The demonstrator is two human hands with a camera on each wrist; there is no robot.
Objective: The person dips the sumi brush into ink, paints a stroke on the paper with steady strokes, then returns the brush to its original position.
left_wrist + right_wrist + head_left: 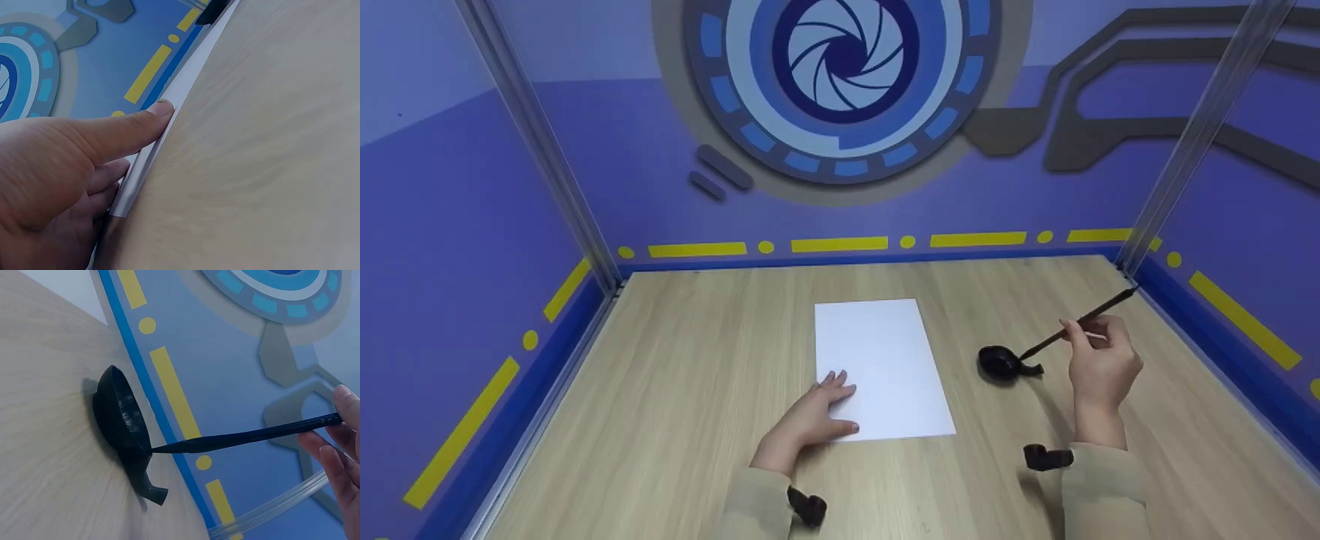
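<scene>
A sheet of white paper (pixel 889 360) lies on the wooden table in the head view. My left hand (pixel 810 418) rests on its lower left part, fingers spread; in the left wrist view the thumb (pixel 152 118) lies flat along the sheet. To the right of the paper stands a black ink dish (pixel 997 363), shaped like a gourd with a curved stem (pixel 152 492). My right hand (pixel 1105 367) pinches a dark writing brush (pixel 236 439) by its shaft. The brush slants down to the left, its pointed tip right at the dish's rim near the stem.
Purple-blue panels with yellow dashes (pixel 840 244) enclose the table (pixel 697 360) at the back and both sides. Metal posts (pixel 540 150) stand at the rear corners. A black wrist camera (pixel 1048 457) sits on each sleeve.
</scene>
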